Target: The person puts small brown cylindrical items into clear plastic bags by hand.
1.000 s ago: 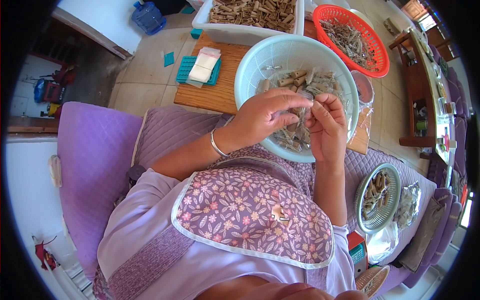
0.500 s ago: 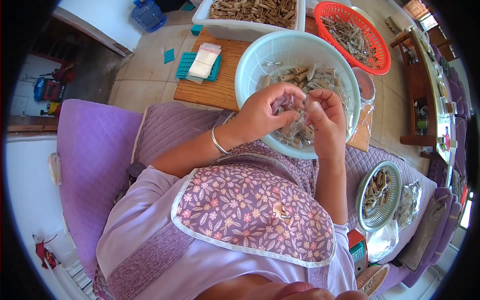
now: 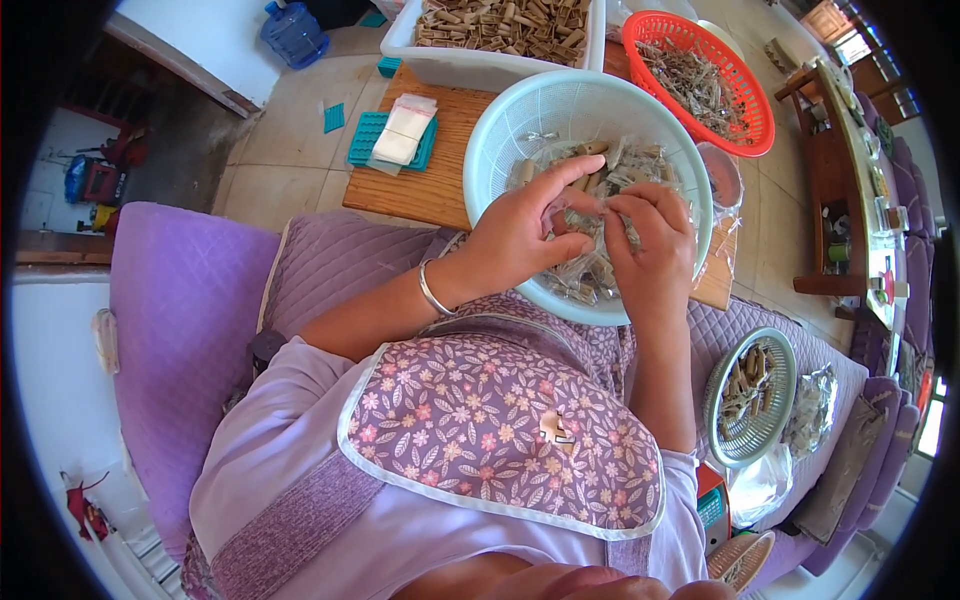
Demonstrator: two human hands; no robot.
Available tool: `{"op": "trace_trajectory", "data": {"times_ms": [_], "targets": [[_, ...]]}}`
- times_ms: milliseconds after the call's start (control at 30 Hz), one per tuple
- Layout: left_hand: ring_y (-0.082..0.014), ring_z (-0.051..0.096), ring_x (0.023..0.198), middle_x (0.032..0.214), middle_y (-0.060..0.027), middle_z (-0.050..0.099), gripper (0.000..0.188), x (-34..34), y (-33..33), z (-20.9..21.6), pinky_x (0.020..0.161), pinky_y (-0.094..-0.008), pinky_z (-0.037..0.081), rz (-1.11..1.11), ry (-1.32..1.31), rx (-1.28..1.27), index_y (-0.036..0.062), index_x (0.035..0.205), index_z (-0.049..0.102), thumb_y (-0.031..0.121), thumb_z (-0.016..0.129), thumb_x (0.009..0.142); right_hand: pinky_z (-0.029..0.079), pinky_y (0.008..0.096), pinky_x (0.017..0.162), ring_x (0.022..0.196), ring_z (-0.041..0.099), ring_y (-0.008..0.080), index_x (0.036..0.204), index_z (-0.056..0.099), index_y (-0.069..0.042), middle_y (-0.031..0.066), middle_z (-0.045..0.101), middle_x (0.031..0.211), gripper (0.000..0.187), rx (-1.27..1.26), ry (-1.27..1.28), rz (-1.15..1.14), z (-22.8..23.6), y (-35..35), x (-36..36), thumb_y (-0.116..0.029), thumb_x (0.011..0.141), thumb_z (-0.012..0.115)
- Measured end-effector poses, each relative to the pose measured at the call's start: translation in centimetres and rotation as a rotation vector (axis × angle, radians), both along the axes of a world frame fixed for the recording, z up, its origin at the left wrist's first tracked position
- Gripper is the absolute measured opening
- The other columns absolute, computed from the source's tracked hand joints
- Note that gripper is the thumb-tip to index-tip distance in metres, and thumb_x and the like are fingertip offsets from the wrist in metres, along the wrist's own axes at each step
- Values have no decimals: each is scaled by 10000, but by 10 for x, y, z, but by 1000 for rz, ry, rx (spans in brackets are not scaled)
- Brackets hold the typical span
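Note:
Over a pale blue mesh basket [image 3: 488, 110], my two hands meet at the fingertips. My left hand [image 3: 520, 225], with a silver bangle on its wrist, has its index finger stretched out and its other fingers curled toward the right hand. Fingers bent into a pinch, my right hand [image 3: 650, 235] touches the left fingertips. Thin clear plastic, seemingly a small bag, shows between them, mostly hidden by the fingers. Below, the basket holds a heap of small bagged pieces [image 3: 590, 280], with tan tube-shaped pieces [image 3: 522, 172] among them.
A white bin [image 3: 480, 68] of tan pieces and a red basket [image 3: 765, 140] stand beyond. Left on the wooden table [image 3: 440, 190], a stack of clear bags [image 3: 404, 130] lies on a teal tray [image 3: 362, 140]. A smaller green basket [image 3: 725, 445] rests on the seat at right.
My left index finger has straightened outward over the basket. My right fingers have turned down into a pinch against the left fingertips. The view has shifted slightly.

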State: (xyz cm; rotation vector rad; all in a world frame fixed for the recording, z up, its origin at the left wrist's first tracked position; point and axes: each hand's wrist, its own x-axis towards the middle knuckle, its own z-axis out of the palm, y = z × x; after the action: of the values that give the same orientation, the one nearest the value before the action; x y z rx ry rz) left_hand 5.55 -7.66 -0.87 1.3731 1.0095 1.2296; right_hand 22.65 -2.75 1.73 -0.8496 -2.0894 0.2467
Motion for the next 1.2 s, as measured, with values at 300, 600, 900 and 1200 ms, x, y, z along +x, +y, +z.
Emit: {"op": "trace_trajectory", "data": {"times_ms": [300,600,900,1200], "targets": [[-43,523,786,1138,-111,627,791,6,-10,-1,650,-181,466,-98,-109,-163,94,1485,263,29,711,836,494,313,636,842,626,218,835,572,-19,110,637,942,117,-143,324,-229,-1,22,30,82,784,601],[-106,576,858,1150,-158,605,795,10,-4,-18,753,-240,511,44,-333,-132,90,1463,281,105,751,822,462,239,656,761,560,131,890,554,-21,84,589,915,147,-883,979,336,-37,-16,37,96,859,470],[-114,572,929,1121,-119,607,703,10,-1,-15,790,-249,503,42,-385,-128,60,1410,365,160,751,831,438,210,727,821,540,77,932,586,0,44,588,956,93,-865,787,237,-30,-24,13,-2,868,654],[-96,585,923,1005,-63,648,445,-1,1,-6,801,-216,481,78,-397,-166,43,1269,518,116,702,870,463,209,670,736,558,78,941,587,-1,82,647,972,95,-967,805,241,-17,-28,14,1,868,647]]}}
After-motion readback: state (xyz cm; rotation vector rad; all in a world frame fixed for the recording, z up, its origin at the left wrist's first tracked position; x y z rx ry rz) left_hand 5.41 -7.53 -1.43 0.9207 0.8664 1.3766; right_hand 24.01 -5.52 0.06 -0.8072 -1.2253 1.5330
